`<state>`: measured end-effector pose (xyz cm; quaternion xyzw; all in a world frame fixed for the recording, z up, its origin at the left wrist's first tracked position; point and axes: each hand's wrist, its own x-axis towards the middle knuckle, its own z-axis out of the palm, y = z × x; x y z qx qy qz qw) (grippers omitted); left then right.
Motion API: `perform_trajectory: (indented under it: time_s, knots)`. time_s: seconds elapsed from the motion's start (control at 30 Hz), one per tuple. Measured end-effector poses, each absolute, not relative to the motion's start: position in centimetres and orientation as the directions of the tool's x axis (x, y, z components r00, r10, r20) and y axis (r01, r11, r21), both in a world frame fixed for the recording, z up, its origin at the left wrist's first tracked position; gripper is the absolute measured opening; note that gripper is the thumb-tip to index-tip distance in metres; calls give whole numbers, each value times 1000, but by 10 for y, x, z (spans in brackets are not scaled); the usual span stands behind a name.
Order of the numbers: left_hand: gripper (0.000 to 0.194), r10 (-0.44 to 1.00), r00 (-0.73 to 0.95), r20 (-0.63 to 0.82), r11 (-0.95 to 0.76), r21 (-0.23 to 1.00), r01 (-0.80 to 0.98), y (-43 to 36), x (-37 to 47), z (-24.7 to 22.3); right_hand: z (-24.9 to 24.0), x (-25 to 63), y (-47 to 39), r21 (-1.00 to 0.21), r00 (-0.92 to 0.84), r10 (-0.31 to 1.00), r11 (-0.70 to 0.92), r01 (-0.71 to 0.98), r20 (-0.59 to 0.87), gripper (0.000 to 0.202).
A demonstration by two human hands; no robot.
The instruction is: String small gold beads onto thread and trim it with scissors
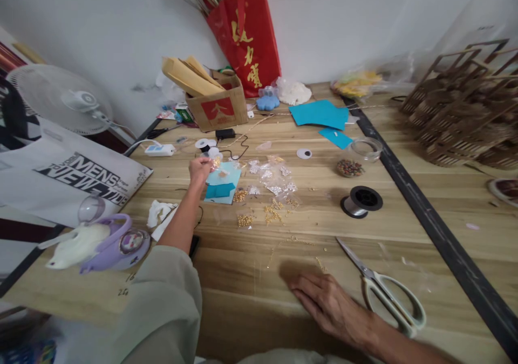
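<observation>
My left hand (199, 170) reaches out over the back left of the work area, its fingers closed on a small clear bag (216, 162) with gold-coloured pieces. Just right of it lie a light blue sheet (235, 176) and a folded teal piece (219, 190). My right hand (324, 302) rests low on the table, fingers together and bent down; what is under them, if anything, is hidden. A thin gold chain (294, 240) lies beyond it, and scissors (370, 275) lie to its right. Gold beads (245, 221) sit in small piles between the hands.
A wire spool (361, 201), a round dish of mixed beads (350, 168) and silver pieces in clear bags (277, 177) lie on the table (324, 213). A cardboard box (218, 107) and red bag (253, 40) stand behind. A purple-and-white kettle-like object (101, 242) is left, woven baskets (457, 110) right.
</observation>
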<state>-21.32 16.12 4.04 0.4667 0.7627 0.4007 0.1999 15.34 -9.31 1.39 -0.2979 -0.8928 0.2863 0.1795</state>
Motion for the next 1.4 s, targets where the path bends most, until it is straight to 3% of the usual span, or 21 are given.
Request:
perform_trajectory:
  time_s: [0.17, 0.27, 0.43, 0.5, 0.63, 0.7, 0.9, 1.2, 1.4]
  knots:
    - [22, 879, -474, 55, 164, 899, 407, 124, -199, 61, 17, 153, -91, -646, -737, 650, 646, 407, 186, 19]
    - [29, 963, -265, -46, 93, 982, 166, 88, -170, 67, 23, 154, -88, -697, -698, 689, 598, 396, 195, 19]
    - [30, 981, 6, -195, 195, 979, -52, 22, -100, 61, 30, 159, -81, -871, -484, 863, 344, 351, 146, 16]
    - [25, 972, 100, -213, 219, 974, -52, 2, -76, 56, 32, 161, -77, -943, -372, 924, 200, 266, 90, 23]
    - [20, 943, 224, -247, 263, 964, -47, -20, -43, 42, 34, 161, -69, -998, -292, 956, -6, -63, 12, 43]
    - [20, 938, 238, -254, 279, 957, -78, -24, -35, 38, 36, 161, -64, -988, -287, 958, -64, -144, -20, 34]
    - [23, 939, 241, -244, 277, 954, -112, -32, -28, 36, 36, 160, -58, -969, -207, 977, -95, -228, -47, 34]
    - [25, 915, 310, -256, 320, 931, -177, -44, -24, 28, 35, 162, -59, -981, -210, 977, -85, -176, -47, 28]
    - [21, 919, 304, -251, 297, 948, -115, -49, -19, 34, 39, 162, -61, -981, -202, 979, -76, -179, -40, 27]
